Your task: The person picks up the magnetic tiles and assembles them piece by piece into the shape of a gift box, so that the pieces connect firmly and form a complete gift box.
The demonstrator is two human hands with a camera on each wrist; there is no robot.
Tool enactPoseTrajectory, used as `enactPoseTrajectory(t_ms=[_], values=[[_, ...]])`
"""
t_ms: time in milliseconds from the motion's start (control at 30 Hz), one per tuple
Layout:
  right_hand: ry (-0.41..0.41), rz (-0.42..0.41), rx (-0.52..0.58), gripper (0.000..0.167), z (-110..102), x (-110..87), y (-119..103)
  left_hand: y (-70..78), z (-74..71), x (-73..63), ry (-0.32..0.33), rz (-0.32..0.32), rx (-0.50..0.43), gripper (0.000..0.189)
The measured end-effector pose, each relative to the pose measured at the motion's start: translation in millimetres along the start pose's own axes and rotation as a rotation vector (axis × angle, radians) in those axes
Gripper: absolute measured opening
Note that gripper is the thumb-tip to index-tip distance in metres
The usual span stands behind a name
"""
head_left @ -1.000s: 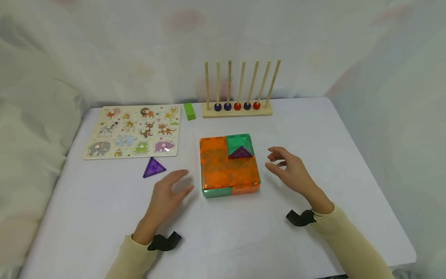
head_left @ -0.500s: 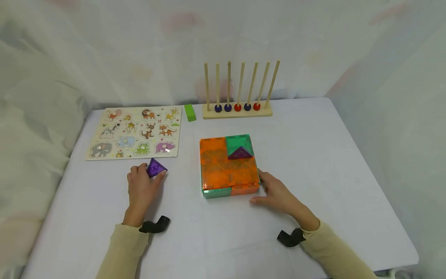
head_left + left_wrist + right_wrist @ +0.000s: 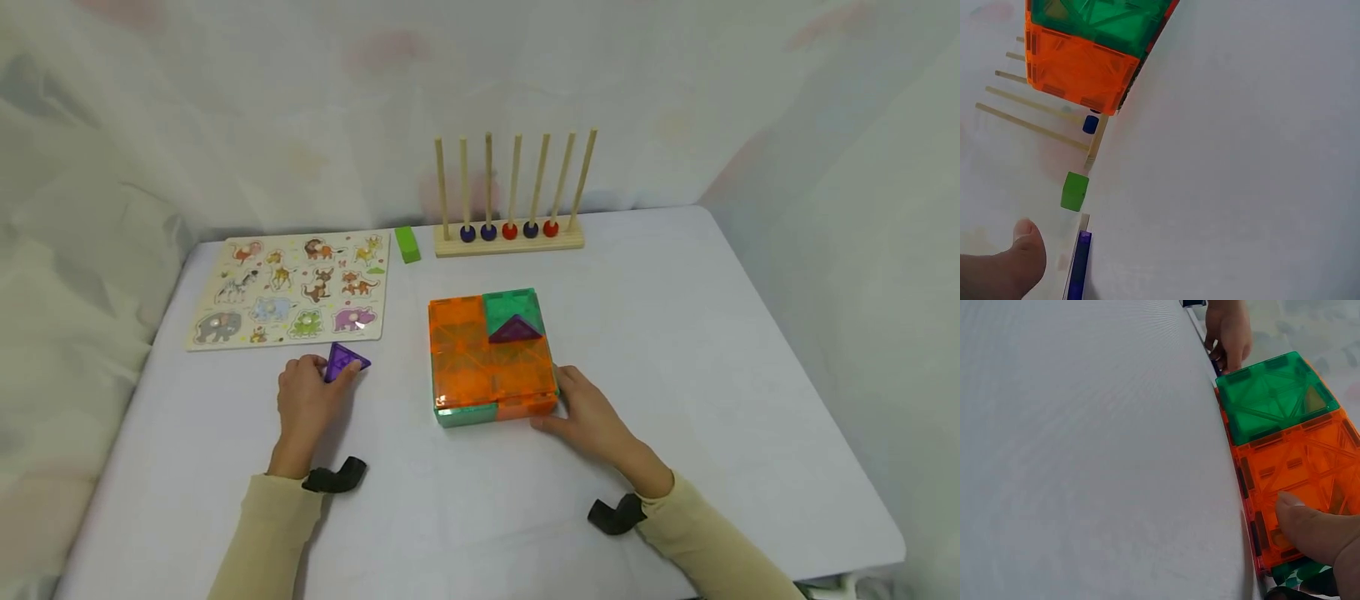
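A purple triangular magnetic tile lies on the table below the puzzle board. My left hand pinches it, fingers at its left side and thumb at its lower right edge; in the left wrist view only the thumb shows, and the fingertips are hidden. A low box of orange and green magnetic tiles sits mid-table, with a second purple triangle on its top. My right hand grips the box's near right corner. Its thumb presses the orange front side, while its other fingers are mostly hidden along the right side.
An animal peg puzzle board lies at the back left. Beside it is a green block. Behind the box stands a wooden peg rack with upright rods and several blue and red beads. White cloth hangs along the back.
My left hand has moved left onto the purple triangle, which has turned and shifted slightly right. The right hand has come down and in from beside the box to its near right corner.
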State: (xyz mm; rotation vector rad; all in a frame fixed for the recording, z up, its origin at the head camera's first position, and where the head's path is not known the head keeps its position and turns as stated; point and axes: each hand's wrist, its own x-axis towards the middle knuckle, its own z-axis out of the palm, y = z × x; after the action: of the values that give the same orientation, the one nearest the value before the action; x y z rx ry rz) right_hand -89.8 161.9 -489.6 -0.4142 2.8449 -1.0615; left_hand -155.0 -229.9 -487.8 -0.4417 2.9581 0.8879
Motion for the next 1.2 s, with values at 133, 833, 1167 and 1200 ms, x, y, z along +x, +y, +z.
enactPoseTrajectory(t_ms=[133, 833, 1167, 1200], values=[[0.020, 0.005, 0.009, 0.076, 1, 0.1, 1, 1.4, 1.2, 10.2, -0.010, -0.006, 0.058, 0.067], [0.022, 0.027, 0.027, 0.075, 5, -0.5, 3, 13.0, -18.8, -19.3, -0.332, 0.137, 0.234, 0.050], [0.018, 0.023, 0.012, 0.074, 5, -1.2, 4, 18.6, -18.1, -23.9, -0.351, 0.184, 0.285, 0.071], [0.016, 0.021, 0.010, 0.075, 5, -1.0, 4, 18.9, -18.5, -24.8, -0.359, 0.176, 0.275, 0.071]])
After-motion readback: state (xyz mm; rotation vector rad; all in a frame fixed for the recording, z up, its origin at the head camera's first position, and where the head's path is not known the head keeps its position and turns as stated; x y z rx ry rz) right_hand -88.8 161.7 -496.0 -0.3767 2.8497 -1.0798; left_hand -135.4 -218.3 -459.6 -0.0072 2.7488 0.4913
